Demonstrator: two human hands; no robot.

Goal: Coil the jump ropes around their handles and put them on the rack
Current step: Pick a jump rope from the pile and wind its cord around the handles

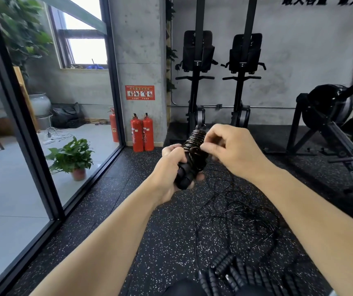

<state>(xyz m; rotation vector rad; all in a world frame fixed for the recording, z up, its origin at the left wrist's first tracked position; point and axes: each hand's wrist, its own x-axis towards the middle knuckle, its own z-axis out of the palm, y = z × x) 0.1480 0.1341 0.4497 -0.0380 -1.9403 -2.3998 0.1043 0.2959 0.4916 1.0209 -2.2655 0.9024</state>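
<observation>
My left hand grips the lower end of a pair of black jump-rope handles, held upright and tilted in front of me. Thin black rope is wound in tight coils around their upper half. My right hand pinches the rope beside the coils. A loose tangle of thin black rope lies on the speckled floor below my hands. More black ribbed handles lie in a pile at the bottom edge. No rack for the ropes is in view.
Two red fire extinguishers stand by a concrete pillar. Two upright rowing machines lean on the back wall, another black machine at right. A glass partition runs along the left, with a potted plant behind it.
</observation>
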